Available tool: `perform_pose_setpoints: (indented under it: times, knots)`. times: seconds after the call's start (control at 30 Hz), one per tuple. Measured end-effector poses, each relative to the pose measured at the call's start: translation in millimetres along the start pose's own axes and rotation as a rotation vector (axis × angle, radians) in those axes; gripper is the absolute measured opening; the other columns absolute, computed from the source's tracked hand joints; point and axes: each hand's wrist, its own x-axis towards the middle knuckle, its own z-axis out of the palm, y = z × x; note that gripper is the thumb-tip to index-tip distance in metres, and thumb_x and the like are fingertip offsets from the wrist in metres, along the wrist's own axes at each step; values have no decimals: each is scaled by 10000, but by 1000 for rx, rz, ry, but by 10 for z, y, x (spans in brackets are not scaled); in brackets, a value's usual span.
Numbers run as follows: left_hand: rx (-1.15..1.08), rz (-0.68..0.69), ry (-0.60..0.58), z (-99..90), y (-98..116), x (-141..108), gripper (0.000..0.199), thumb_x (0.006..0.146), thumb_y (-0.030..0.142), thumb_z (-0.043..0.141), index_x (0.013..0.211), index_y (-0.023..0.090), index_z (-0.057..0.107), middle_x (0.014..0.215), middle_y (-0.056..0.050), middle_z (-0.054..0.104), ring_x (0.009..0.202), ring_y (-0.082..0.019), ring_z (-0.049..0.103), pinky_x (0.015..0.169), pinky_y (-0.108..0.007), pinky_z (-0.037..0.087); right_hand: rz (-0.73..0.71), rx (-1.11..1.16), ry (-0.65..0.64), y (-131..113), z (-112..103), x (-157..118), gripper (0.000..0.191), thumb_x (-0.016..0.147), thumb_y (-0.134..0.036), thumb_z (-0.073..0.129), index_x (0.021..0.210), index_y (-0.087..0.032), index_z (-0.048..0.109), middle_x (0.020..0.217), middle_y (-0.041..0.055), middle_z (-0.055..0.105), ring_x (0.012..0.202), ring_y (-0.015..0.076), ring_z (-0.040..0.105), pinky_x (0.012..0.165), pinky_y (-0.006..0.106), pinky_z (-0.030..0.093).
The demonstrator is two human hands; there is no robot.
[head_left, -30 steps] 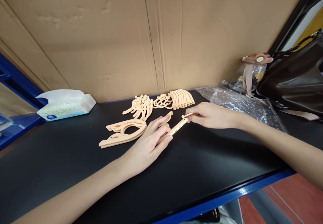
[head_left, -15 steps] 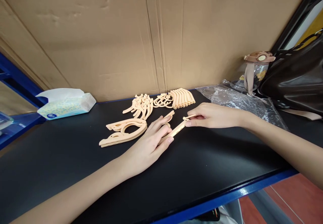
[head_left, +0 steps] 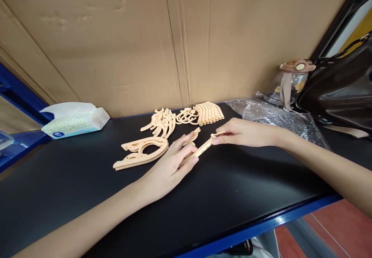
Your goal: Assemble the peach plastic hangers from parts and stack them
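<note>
While L hand holds the slotted bar, R hand has slid its thumb onto the end, grip narrow on a small curved piece, prob mid-fit tbh.

Black tabletop: beige parts, 1 tissue pack, clear film.

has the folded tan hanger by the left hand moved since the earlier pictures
No, the folded tan hanger lies in the same spot, judged against the tissue pack.

The surface lies open nearest the camera; beyond, beige pieces and crinkled plastic obstruct.

Cardboard walls the back.
</note>
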Motion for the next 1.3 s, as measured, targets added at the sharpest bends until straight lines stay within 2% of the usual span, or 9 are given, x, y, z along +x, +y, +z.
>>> perform_pose_setpoints:
  times: [0.27,0.43,0.57,0.7,1.07,1.3]
  knots:
    - [9,2,-1,-15,16,-1,222,983,361,359,1006,241,544,1502,-23,313,1407,-249,225,1102,-463,315,-1,-35,-3,11,0,-8,505,922,-578,365,621,-173,375,591,-52,323,534,75,294,504,236,251]
    - [29,19,4,-5,-45,-5,210,966,397,405,1012,248,545,1518,-12,284,1388,-253,265,1088,-453,330,8,-202,21,4,47,-2,526,935,-585,326,621,-173,418,547,-43,388,505,83,351,516,247,254]
    - [8,14,14,-12,-69,-6,222,977,382,377,938,237,540,1479,-12,344,1378,-240,288,1088,-424,334,17,-370,101,11,122,27,536,948,-583,275,652,-172,450,582,-15,466,524,98,388,532,256,243]
    - [-10,6,13,-20,-61,-7,217,981,373,358,923,239,519,1424,-16,407,1371,-228,300,1090,-408,331,44,-446,138,10,143,42,545,940,-606,252,666,-176,445,608,-5,494,531,106,386,525,260,214]
    - [16,-4,12,2,-53,-15,200,974,385,378,882,238,477,1507,23,284,1380,-220,270,1094,-408,317,-8,-322,107,90,117,57,512,940,-591,310,669,-174,432,575,-33,438,539,90,399,553,244,251]
    - [67,-22,-18,-6,-53,-15,196,968,405,393,928,247,502,1527,31,250,1394,-231,235,1103,-433,297,-39,-258,86,119,132,72,516,925,-593,358,629,-171,389,537,-50,379,497,74,345,521,234,229]
